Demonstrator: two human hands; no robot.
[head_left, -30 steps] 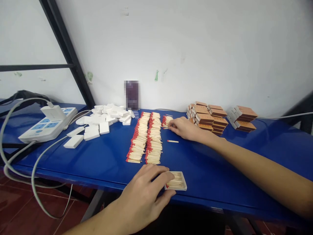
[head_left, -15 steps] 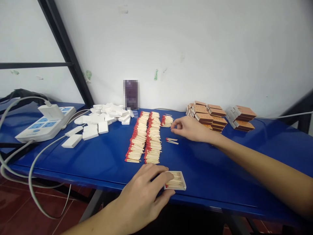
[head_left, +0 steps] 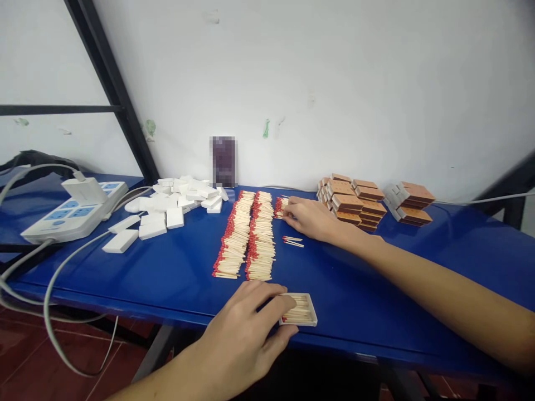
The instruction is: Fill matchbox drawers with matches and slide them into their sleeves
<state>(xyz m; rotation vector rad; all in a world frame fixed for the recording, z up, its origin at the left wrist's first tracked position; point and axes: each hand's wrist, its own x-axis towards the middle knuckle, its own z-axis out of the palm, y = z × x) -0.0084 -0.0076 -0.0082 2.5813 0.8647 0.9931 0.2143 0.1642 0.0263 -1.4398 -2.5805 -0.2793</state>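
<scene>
My left hand point(head_left: 251, 326) grips a white matchbox tray point(head_left: 312, 323) at the front edge of the blue table, fingers over its left end. Red-tipped matches point(head_left: 301, 309) lie inside the tray. My right hand point(head_left: 307, 217) reaches to a small pile of matches point(head_left: 281, 206), its fingers bent together at the pile's near right side. Whether they pinch any match is hidden. A few loose matches point(head_left: 293, 241) lie just in front of that hand. Two long rows of matches, the left row point(head_left: 234, 234) and the right row point(head_left: 262, 234), run front to back.
Many empty white trays point(head_left: 175, 203) are heaped at the back left. Brown matchboxes point(head_left: 355, 203) are stacked at the back right, with more boxes point(head_left: 412, 201) beside them. A power strip point(head_left: 75, 211) with cables lies left. A pixelated dark object point(head_left: 224, 161) leans on the wall.
My right hand has moved a little left, from beside the small match pile onto it, and now covers part of it. My left hand and the tray stay in place.
</scene>
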